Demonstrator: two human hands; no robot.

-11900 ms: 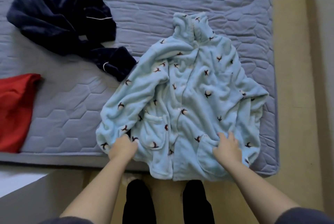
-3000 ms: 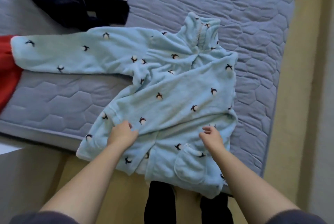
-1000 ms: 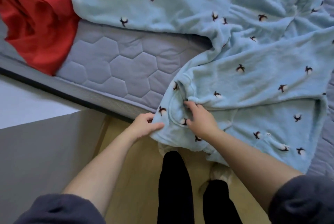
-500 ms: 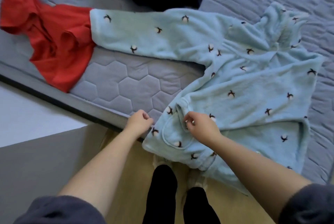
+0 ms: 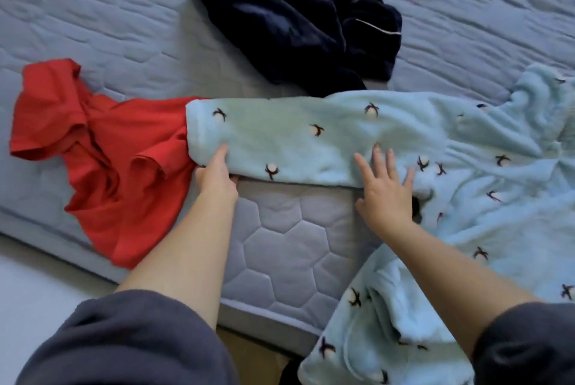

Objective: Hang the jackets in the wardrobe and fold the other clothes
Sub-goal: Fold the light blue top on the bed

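Pale-blue fleece top (image 5: 466,191) with small dark-and-white motifs, sleeve outstretched.

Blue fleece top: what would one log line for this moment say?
step: folding blue fleece top | left hand: pinches sleeve near cuff | right hand: flat on sleeve | crumpled: red garment, navy garment

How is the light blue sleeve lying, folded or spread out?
Spread out: the sleeve lies straight across the mattress, its cuff reaching the red garment.
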